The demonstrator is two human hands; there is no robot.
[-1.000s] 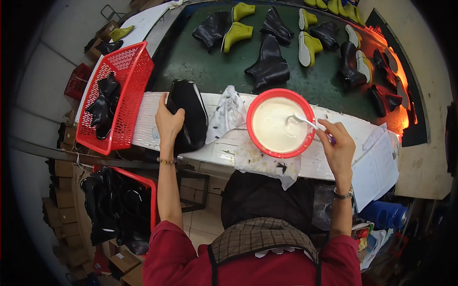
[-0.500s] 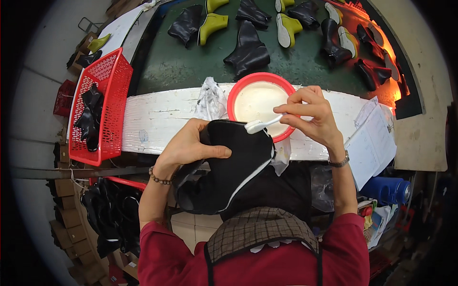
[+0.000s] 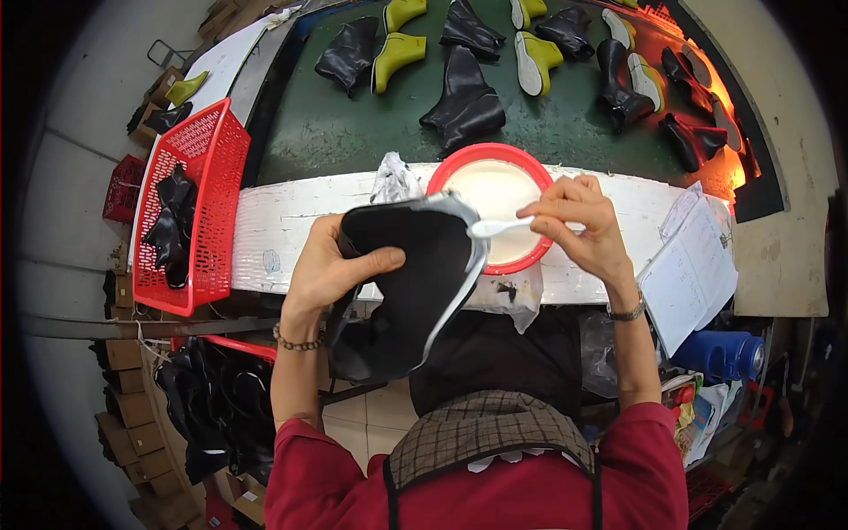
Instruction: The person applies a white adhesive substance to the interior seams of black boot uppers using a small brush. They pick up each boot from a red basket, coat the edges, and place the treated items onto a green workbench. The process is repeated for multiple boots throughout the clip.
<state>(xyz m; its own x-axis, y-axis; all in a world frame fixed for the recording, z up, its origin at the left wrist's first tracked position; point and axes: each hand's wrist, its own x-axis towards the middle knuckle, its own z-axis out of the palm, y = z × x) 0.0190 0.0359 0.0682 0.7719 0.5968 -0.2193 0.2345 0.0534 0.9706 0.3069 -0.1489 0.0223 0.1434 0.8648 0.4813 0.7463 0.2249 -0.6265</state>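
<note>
Black boot upper (image 3: 402, 291) is held up over the near edge of the white surface (image 3: 291, 221), clear of it, with its pale rim turned toward the red bowl (image 3: 495, 208) of white glue. The left hand (image 3: 331, 265) is closed around its left side, thumb lying across the black face and fingers behind. The right hand (image 3: 579, 225) pinches the white handle of a small brush (image 3: 499, 228), whose tip meets the upper's top right edge just in front of the bowl. To do this coating well, it seems wise to keep the upper tilted steadily, draw the brush along the rim in a thin even band, and keep drips off the black face. So the upper sits inside the left hand's grasp and just left of the right hand, joined to it by the brush. A red basket (image 3: 199, 212) of black pieces stands at the left, and finished boots (image 3: 464, 97) lie on the green belt (image 3: 353, 132) beyond.
</note>
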